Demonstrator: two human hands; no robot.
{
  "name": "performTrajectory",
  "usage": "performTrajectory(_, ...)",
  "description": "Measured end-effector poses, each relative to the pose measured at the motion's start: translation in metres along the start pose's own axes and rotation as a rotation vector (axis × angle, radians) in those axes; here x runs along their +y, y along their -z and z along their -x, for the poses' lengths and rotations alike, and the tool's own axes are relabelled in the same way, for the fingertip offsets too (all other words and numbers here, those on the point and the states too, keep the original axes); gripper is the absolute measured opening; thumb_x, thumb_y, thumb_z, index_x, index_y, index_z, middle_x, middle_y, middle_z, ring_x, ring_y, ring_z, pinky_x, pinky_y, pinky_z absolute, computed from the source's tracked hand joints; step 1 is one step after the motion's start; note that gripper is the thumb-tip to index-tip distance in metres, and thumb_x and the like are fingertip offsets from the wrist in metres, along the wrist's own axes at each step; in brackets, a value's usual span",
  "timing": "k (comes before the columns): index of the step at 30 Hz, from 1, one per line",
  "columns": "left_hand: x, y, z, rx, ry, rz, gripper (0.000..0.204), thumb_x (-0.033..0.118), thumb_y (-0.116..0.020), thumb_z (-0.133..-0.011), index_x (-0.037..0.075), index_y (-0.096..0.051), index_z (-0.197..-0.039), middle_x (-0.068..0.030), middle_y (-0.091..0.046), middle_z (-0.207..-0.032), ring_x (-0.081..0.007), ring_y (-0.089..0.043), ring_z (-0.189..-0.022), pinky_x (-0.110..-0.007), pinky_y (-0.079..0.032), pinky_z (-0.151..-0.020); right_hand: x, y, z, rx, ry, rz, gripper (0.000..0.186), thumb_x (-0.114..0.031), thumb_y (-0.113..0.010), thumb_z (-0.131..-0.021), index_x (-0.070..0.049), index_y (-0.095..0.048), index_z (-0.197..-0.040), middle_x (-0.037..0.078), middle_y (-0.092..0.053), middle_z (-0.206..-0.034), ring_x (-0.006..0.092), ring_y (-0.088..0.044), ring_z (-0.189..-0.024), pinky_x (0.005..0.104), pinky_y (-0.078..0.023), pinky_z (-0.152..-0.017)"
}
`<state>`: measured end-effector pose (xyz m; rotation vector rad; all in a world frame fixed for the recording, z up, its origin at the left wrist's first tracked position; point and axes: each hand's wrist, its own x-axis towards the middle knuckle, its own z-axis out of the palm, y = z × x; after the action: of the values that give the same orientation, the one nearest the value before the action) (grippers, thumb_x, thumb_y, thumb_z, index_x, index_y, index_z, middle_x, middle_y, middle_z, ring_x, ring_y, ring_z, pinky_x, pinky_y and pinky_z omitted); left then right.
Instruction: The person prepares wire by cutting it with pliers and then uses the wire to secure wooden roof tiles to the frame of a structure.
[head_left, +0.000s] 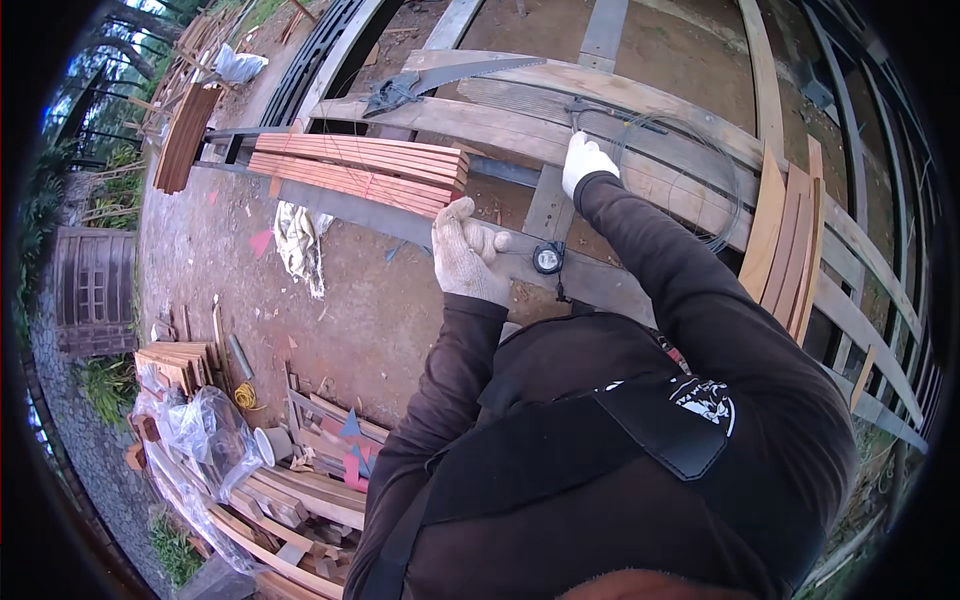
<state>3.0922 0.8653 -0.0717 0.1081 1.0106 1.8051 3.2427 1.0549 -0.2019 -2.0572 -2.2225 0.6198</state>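
Note:
My right hand, in a white glove, reaches out over the grey planks. Its fingers are closed at one end of a thin, dark-handled hand tool, which looks like pliers. Beside that tool lies a loose coil of thin wire. My left hand, also gloved, is curled near the end of a stack of reddish wooden slats; whatever its fingers hold is hidden. A small round tape measure with a black strap sits on the beam just right of it.
A handsaw and a dark crumpled cloth lie on the far plank. More boards rest at the right across metal beams. Offcuts, clear plastic sheeting and a yellow coil occupy the lower left. A pale sack lies on the ground.

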Motion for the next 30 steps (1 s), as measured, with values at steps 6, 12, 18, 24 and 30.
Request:
performTrajectory(6, -0.007, 0.007, 0.003, 0.02, -0.032, 0.049, 0.014, 0.027, -0.06, -0.104, 0.014, -0.061, -0.1, 0.0076, -0.024, -0.06, -0.0073, -0.024, -0.051, -0.03, -0.036, -0.059, 0.018, 0.023, -0.023, -0.042, -0.097, -0.278, 0.04, -0.018, -0.054, -0.092, 0.008, -0.063, -0.12, 0.034, -0.069, -0.12, 0.0445, -0.066, -0.119, 0.0453, -0.053, -0.102)
performTrajectory(12, -0.002, -0.012, -0.013, -0.035, -0.034, 0.06, 0.019, 0.032, -0.06, -0.104, 0.013, -0.061, -0.102, 0.0062, -0.026, -0.06, -0.0083, -0.025, -0.05, -0.032, -0.036, -0.056, 0.039, 0.098, 0.016, 0.337, 0.195, -0.598, 0.036, -0.037, -0.075, -0.091, -0.002, -0.071, -0.101, 0.014, -0.068, -0.079, 0.0231, -0.065, -0.073, 0.0361, -0.052, -0.075)
performTrajectory(18, 0.005, -0.029, -0.035, -0.087, -0.024, 0.059, 0.019, 0.032, -0.058, -0.105, 0.013, -0.061, -0.105, 0.0072, -0.023, -0.06, -0.0078, -0.024, -0.05, -0.03, -0.035, -0.056, 0.06, 0.175, 0.082, 0.503, 0.362, -1.164, 0.022, -0.022, -0.076, -0.097, -0.001, -0.071, -0.099, 0.001, -0.066, -0.077, 0.0069, -0.06, -0.07, 0.024, -0.049, -0.063)
performTrajectory(24, 0.011, -0.037, -0.06, -0.092, 0.007, 0.065, 0.016, 0.028, -0.057, -0.105, 0.015, -0.063, -0.111, 0.0084, -0.021, -0.06, -0.0073, -0.023, -0.05, -0.028, -0.033, -0.057, 0.121, 0.239, 0.148, 0.804, 0.505, -1.495, 0.022, -0.01, -0.059, -0.101, 0.003, -0.068, -0.118, 0.024, -0.064, -0.129, 0.0334, -0.072, -0.1, 0.0365, -0.061, -0.08)
performTrajectory(30, 0.025, -0.02, -0.08, -0.117, 0.034, 0.089, 0.018, 0.03, -0.058, -0.105, 0.013, -0.064, -0.111, 0.008, -0.018, -0.059, -0.0069, -0.022, -0.047, -0.026, -0.031, -0.051, 0.17, 0.251, 0.232, 0.489, 0.445, -1.49, 0.025, -0.017, -0.057, -0.1, 0.001, -0.066, -0.114, 0.028, -0.067, -0.128, 0.037, -0.074, -0.105, 0.0298, -0.059, -0.062)
